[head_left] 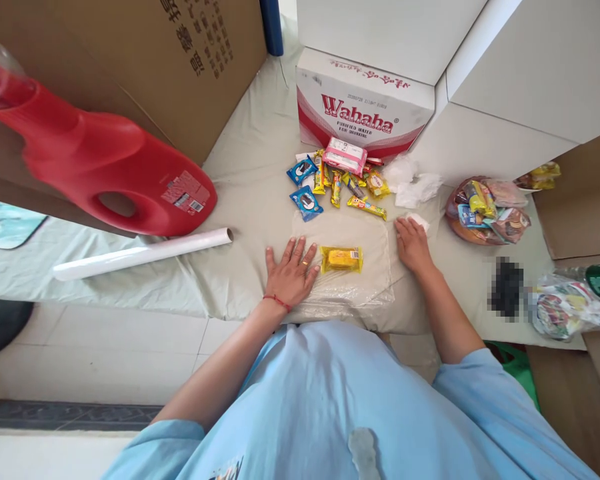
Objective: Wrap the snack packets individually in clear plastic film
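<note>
My left hand lies flat and open on a sheet of clear plastic wrap spread over the cloth-covered table. A yellow wrapped snack sits on the wrap just right of its fingers. My right hand rests palm down at the wrap's right edge, fingers stretched, touching a small white piece of paper. Beyond the wrap lies a pile of small snack packets, yellow, blue and pink.
A roll of plastic wrap lies to the left, below a red detergent jug. A Wahaha carton and white boxes stand behind. A bag of snacks and another plastic bag sit to the right. Crumpled tissue lies near the pile.
</note>
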`<state>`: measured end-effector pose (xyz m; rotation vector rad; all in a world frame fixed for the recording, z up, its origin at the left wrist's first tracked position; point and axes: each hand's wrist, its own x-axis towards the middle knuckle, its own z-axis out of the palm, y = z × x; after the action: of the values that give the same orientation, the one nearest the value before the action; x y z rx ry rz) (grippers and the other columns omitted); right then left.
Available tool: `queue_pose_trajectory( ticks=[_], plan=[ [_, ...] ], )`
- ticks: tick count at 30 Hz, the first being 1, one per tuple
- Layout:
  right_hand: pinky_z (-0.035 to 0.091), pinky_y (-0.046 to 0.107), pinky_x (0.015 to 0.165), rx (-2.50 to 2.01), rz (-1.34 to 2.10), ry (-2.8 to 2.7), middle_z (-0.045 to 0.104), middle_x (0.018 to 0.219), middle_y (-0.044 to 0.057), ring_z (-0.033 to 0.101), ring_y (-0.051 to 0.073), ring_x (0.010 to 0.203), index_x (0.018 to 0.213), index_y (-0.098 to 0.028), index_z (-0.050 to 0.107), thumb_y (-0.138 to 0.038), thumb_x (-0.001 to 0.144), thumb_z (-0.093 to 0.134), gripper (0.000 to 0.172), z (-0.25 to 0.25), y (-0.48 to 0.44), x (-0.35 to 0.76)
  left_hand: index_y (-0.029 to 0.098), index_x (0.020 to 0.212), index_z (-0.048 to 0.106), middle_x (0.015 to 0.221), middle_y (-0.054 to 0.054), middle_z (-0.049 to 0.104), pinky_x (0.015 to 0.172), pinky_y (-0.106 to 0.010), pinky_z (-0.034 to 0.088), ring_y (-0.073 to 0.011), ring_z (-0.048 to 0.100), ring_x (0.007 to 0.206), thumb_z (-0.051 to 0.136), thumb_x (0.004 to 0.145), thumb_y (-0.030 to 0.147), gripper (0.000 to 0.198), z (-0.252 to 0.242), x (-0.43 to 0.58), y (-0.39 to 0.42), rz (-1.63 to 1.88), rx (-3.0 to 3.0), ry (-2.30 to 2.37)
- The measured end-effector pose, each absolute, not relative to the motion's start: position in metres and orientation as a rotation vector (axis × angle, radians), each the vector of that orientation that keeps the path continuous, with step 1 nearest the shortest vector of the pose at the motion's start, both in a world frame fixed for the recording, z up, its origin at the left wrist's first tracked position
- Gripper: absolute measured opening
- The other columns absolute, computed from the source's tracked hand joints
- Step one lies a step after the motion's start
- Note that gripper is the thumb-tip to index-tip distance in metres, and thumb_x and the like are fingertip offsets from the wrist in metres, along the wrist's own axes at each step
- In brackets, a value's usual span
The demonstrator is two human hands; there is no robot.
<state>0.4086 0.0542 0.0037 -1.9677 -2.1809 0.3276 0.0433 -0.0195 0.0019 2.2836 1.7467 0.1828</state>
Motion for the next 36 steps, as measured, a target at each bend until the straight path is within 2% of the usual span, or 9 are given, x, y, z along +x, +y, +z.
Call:
queue_pose_trajectory(
  ticks=[5,9,11,14,18,22,27,33,36],
  plan=[
    [0.015,0.068,0.127,-1.844,0.262,-2.059,0.052,0.16,0.014,0.023,0.038,0.16,0.138,-0.022,0.068,-0.04,0.102,0.051,0.043,0.037,0.066,0.403,0.03,0.161,0.045,0.176,-0.009,0.026,0.129,-0.07,-0.001,-0.032,0.02,0.165,0.037,0.106,0.044,0.057,0.006,0.034,-0.025,0.335,2.254,1.809],
    [0.047,0.053,0.115,-1.354,0.747,-2.229,0.069,0.133,0.012,0.06,0.033,0.13,0.124,-0.033,0.074,-0.042,0.101,0.058,0.03,0.066,0.013,0.379,0.024,0.151,0.057,0.163,-0.01,0.052,0.133,-0.057,0.015,-0.0241,0.04,0.157,0.039,0.097,0.021,0.056,0.002,0.006,-0.038,0.457,2.339,1.54],
    [0.053,0.05,0.108,-1.18,0.936,-2.379,0.069,0.13,0.011,0.063,0.032,0.123,0.126,-0.034,0.072,-0.044,0.097,0.067,0.031,0.065,-0.024,0.371,0.022,0.145,0.06,0.154,-0.01,0.061,0.132,-0.05,0.026,-0.0194,0.054,0.146,0.039,0.089,0.013,0.061,-0.001,-0.011,-0.045,0.421,2.368,1.336],
    [0.052,0.055,0.111,-1.134,0.948,-2.489,0.066,0.135,0.014,0.059,0.033,0.131,0.134,-0.027,0.067,-0.046,0.094,0.072,0.045,0.044,-0.073,0.365,0.021,0.138,0.064,0.156,-0.01,0.06,0.133,-0.049,0.023,-0.0196,0.056,0.144,0.042,0.079,0.01,0.064,-0.001,-0.028,-0.052,0.323,2.374,1.224],
    [0.052,0.058,0.11,-1.26,0.777,-2.332,0.07,0.129,0.015,0.062,0.032,0.128,0.122,-0.025,0.072,-0.036,0.103,0.059,0.026,0.019,-0.1,0.36,0.019,0.143,0.061,0.167,-0.012,0.046,0.135,-0.05,0.015,-0.0244,0.046,0.152,0.048,0.075,0.016,0.069,0.005,-0.035,-0.048,0.246,2.402,1.114],
    [0.057,0.047,0.1,-1.281,0.895,-2.095,0.075,0.114,0.011,0.069,0.025,0.111,0.11,-0.027,0.076,-0.034,0.106,0.054,0.023,0.029,-0.084,0.359,0.02,0.148,0.058,0.17,-0.014,0.041,0.133,-0.053,0.019,-0.0298,0.043,0.154,0.057,0.085,0.032,0.064,0.004,-0.038,-0.035,0.261,2.406,1.022],
    [0.059,0.035,0.087,-1.365,1.204,-1.715,0.075,0.102,0.008,0.071,0.019,0.092,0.1,-0.023,0.077,-0.051,0.097,0.067,0.029,0.057,-0.031,0.362,0.026,0.132,0.071,0.155,-0.012,0.06,0.119,-0.052,0.039,-0.0299,0.058,0.139,0.059,0.096,0.048,0.044,-0.003,-0.032,-0.016,0.409,2.323,1.085],
    [0.046,0.024,0.053,-1.563,1.504,-1.196,0.061,0.068,-0.003,0.054,0.011,0.056,0.09,-0.02,0.071,-0.06,0.075,0.082,0.044,0.055,0.019,0.351,0.024,0.099,0.076,0.101,-0.007,0.08,0.097,-0.042,0.053,-0.0239,0.073,0.098,0.044,0.104,0.047,0.04,-0.001,-0.006,0.0,0.71,1.891,1.363],
    [0.035,0.023,0.044,-1.626,1.548,-1.102,0.056,0.062,-0.006,0.045,0.009,0.049,0.085,-0.019,0.068,-0.056,0.068,0.085,0.044,0.045,0.025,0.346,0.022,0.112,0.072,0.116,-0.009,0.078,0.099,-0.042,0.055,-0.0254,0.072,0.108,0.048,0.098,0.04,0.033,0.003,-0.008,0.002,0.777,1.745,1.335]
  ],
)
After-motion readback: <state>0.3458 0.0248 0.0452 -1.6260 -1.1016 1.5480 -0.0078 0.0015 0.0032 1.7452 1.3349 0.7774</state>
